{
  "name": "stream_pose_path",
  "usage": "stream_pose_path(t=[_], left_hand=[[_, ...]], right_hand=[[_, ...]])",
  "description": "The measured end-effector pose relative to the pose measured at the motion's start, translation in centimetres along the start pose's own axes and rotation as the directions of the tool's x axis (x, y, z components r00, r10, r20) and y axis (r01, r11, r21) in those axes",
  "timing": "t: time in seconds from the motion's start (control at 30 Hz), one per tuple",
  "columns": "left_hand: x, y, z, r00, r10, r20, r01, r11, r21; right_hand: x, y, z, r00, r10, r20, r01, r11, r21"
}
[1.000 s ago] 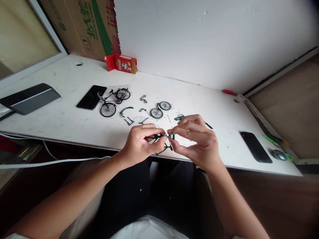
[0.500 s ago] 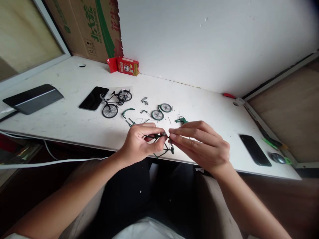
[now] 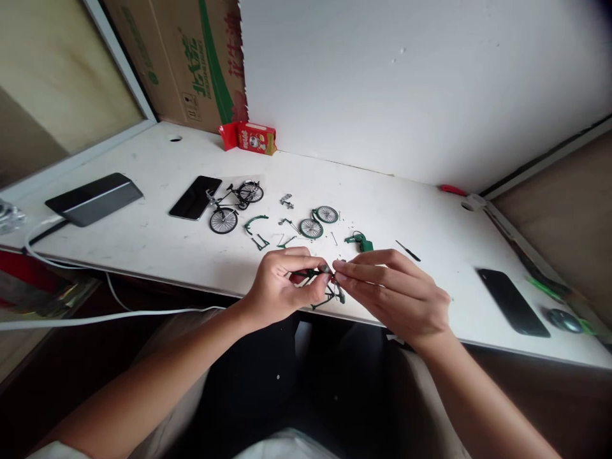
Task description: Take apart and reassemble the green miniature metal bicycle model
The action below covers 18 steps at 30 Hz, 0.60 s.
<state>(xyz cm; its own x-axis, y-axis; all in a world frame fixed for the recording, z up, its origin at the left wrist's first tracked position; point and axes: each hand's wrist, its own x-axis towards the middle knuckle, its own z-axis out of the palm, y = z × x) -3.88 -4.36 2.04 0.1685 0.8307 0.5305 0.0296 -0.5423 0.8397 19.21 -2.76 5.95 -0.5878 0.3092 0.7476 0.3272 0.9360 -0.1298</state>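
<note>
A small dark-green model bicycle frame (image 3: pixel 329 298) is pinched between the thumb and fingers of my left hand (image 3: pixel 282 280), just above the table's front edge. Close against it, my right hand (image 3: pixel 396 287) has its thumb and fingertips pressed together at the frame's upper end. Whatever lies between those fingertips is too small or too hidden to make out. Beyond the hands lie two green-rimmed model wheels (image 3: pixel 319 221), a curved green mudguard (image 3: pixel 255 223), small green forked parts (image 3: pixel 261 241) and a green piece (image 3: pixel 364 243).
An assembled black model bicycle (image 3: pixel 236 201) leans beside a phone (image 3: pixel 196 197). A red box (image 3: pixel 257 138) stands at the back wall. A dark thin tool (image 3: pixel 408 250) and a second phone (image 3: pixel 514 301) lie right; a grey-black flat case (image 3: pixel 95 197) lies left.
The whole view has shifted, so everything sits slightly lower and further right. The dark thin tool beyond my right hand now shows. Both hands keep nearly the same pose at the frame.
</note>
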Motion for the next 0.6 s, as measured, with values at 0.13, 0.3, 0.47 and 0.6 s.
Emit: stream_pose_path(t=[0.13, 0.3, 0.47, 0.6], left_hand=[[-0.1, -0.4, -0.3, 0.997, -0.068, 0.032, 0.071, 0.995, -0.076], [0.1, -1.0, -0.7, 0.996, -0.092, 0.002, 0.092, 0.991, -0.093], [0.7, -2.2, -0.8, 0.94, -0.302, -0.157, 0.254, 0.93, -0.264], [1.4, -3.1, -0.8, 0.86, -0.442, -0.254, 0.335, 0.865, -0.373]], right_hand=[[-0.3, 0.3, 0.5, 1.0, -0.007, 0.002, 0.007, 1.0, 0.0], [0.6, 0.6, 1.1, 0.999, 0.037, 0.0, -0.037, 0.998, 0.046], [1.0, 1.1, 2.5, 0.944, 0.306, -0.125, -0.309, 0.951, -0.006], [0.1, 1.2, 4.6, 0.692, 0.722, 0.026, -0.707, 0.67, 0.226]])
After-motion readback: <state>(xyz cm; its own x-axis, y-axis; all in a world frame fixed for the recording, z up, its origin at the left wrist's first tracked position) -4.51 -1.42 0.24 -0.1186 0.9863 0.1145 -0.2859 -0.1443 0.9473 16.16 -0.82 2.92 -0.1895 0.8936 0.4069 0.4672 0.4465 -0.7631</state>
